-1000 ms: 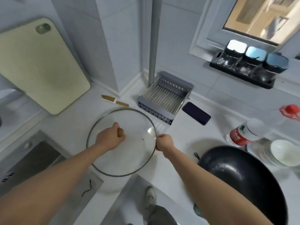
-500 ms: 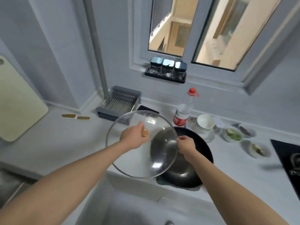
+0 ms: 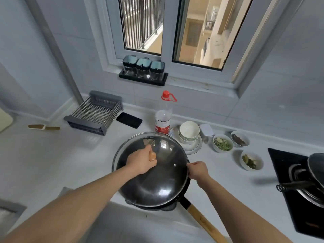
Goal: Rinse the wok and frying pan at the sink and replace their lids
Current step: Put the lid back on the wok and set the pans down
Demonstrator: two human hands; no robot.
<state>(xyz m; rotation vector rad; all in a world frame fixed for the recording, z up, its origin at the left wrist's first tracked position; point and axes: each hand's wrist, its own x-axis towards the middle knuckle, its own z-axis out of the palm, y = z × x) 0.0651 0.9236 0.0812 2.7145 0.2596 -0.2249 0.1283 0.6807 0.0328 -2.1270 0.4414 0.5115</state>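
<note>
- Head view: the left hand [image 3: 142,162] has its fingers curled tight round the brown knob [image 3: 152,156] on top of the glass lid [image 3: 157,183].
- The right hand [image 3: 197,170] pinches the right edge of the lid with bent fingers.
- The lid covers the black wok [image 3: 184,194], which sits on the white counter [image 3: 70,158] near its front edge. I cannot tell if the lid is all the way down.
- The wok's wooden handle [image 3: 203,221] sticks out toward the person.
- Behind the wok stand a bottle [image 3: 163,118] with a red cap and a stack of white bowls [image 3: 189,132].
- A dark pan [image 3: 315,169] sits on the stove [image 3: 284,172] at the right.
- A grey rack [image 3: 94,113] lies at the back left.
</note>
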